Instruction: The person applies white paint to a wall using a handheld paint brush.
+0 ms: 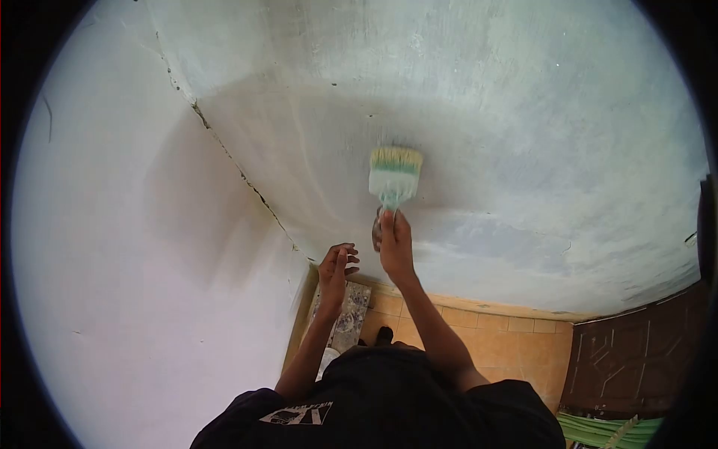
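My right hand is wrapped round the handle of a wide paintbrush, whose bristles point up against the pale wall. The brush has yellowish bristles, a green band and a whitish body smeared with paint. To the left of it, my left hand is raised near the wall corner, its fingers apart and loosely curled, with nothing in them. The wall ahead is unevenly coated, with whitish and greyish patches.
A cracked, dark corner seam separates the front wall from the left wall. Below are an orange tiled floor, a paint-spotted board and part of a white container. A brown patterned panel stands right, near green strips.
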Motion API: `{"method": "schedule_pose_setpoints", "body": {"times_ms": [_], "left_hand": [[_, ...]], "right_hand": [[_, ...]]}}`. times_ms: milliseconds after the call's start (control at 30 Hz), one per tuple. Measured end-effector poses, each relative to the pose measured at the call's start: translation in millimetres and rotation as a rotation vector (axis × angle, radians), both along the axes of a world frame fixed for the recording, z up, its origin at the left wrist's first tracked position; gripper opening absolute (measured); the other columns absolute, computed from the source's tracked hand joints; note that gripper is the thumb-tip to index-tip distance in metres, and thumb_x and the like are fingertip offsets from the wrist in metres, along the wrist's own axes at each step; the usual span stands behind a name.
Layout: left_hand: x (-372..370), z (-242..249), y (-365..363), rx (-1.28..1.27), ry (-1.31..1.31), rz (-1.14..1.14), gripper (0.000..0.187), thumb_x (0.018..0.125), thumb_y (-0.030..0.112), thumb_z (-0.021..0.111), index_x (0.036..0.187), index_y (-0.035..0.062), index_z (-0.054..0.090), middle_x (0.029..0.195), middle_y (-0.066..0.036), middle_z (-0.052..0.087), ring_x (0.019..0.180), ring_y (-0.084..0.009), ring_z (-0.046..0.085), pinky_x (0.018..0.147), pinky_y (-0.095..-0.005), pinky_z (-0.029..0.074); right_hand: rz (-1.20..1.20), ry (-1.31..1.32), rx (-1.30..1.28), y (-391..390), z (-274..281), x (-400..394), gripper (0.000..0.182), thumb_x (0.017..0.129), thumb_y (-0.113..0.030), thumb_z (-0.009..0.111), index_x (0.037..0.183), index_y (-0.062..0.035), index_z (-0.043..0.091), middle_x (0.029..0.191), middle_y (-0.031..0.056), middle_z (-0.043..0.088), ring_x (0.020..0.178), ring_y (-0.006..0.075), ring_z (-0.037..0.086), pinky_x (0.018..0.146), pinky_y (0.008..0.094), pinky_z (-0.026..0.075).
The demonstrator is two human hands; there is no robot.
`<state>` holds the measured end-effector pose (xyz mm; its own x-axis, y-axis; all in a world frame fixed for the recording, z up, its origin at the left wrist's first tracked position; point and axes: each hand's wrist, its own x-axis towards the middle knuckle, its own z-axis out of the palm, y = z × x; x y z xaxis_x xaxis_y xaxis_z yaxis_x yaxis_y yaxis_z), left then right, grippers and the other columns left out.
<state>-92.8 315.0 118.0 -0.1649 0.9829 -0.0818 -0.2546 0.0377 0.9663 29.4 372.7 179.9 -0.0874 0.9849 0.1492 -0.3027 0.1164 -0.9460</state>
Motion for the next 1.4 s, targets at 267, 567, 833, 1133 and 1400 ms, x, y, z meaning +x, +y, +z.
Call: {"method": "schedule_pose_setpoints", "body": {"times_ms": [267, 567, 833, 1133, 1400], "left_hand": [[0, -1, 6, 0.0, -0.018, -0.002, 0.031, 0.101, 0.029, 0.043, 0.114, 0.004, 0.057, 0.103, -0.006, 0.059, 0.094, -0.0167, 0.057, 0.077, -0.0317, 0.049], [-6, -6, 7, -0.014, 0.0, 0.004, 0.032, 0.101, 0.031, 0.045, 0.114, 0.0043, 0.057, 0.103, -0.007, 0.059, 0.093, -0.0171, 0.058, 0.077, -0.0317, 0.049], [-4, -7, -4, -0.029, -0.021, -0.003, 0.033, 0.101, 0.03, 0.044, 0.114, 0.0038, 0.057, 0.103, -0.007, 0.059, 0.094, -0.0174, 0.058, 0.079, -0.0318, 0.049], [-9, -4, -2, -0.017, 0.008, 0.017, 0.031, 0.102, 0.028, 0.042, 0.115, 0.0039, 0.056, 0.103, -0.008, 0.059, 0.093, -0.0176, 0.058, 0.08, -0.0318, 0.049], [0, -8, -4, -0.048, -0.013, 0.009, 0.031, 0.101, 0.028, 0.042, 0.115, 0.0042, 0.056, 0.103, -0.008, 0.059, 0.093, -0.0179, 0.058, 0.079, -0.0323, 0.049]], "right_hand": [[0.003, -0.07, -0.078, 10, -47, 7, 0.033, 0.104, -0.039, 0.038, 0.087, -0.0108, 0.043, 0.061, -0.0063, 0.035, 0.05, 0.0026, 0.031, 0.044, 0.0208, 0.027], [0.053, 0.08, -0.205, -6, 3, 9, 0.048, 0.103, -0.05, 0.03, 0.097, -0.0068, 0.051, 0.066, -0.0052, 0.038, 0.057, 0.0059, 0.036, 0.053, 0.0227, 0.032], [0.105, 0.193, -0.373, -13, -63, 16, 0.045, 0.1, -0.052, 0.037, 0.096, -0.0083, 0.05, 0.066, -0.0047, 0.036, 0.055, 0.006, 0.031, 0.051, 0.0221, 0.028], [0.067, 0.06, -0.09, -16, 26, 12, 0.026, 0.102, -0.036, 0.045, 0.103, -0.0097, 0.046, 0.067, -0.0057, 0.038, 0.056, 0.0032, 0.034, 0.048, 0.0202, 0.032], [0.09, 0.13, -0.082, 13, 15, 7, 0.036, 0.102, -0.043, 0.042, 0.084, -0.0113, 0.041, 0.063, -0.0074, 0.034, 0.051, 0.0024, 0.029, 0.048, 0.0198, 0.026]]}}
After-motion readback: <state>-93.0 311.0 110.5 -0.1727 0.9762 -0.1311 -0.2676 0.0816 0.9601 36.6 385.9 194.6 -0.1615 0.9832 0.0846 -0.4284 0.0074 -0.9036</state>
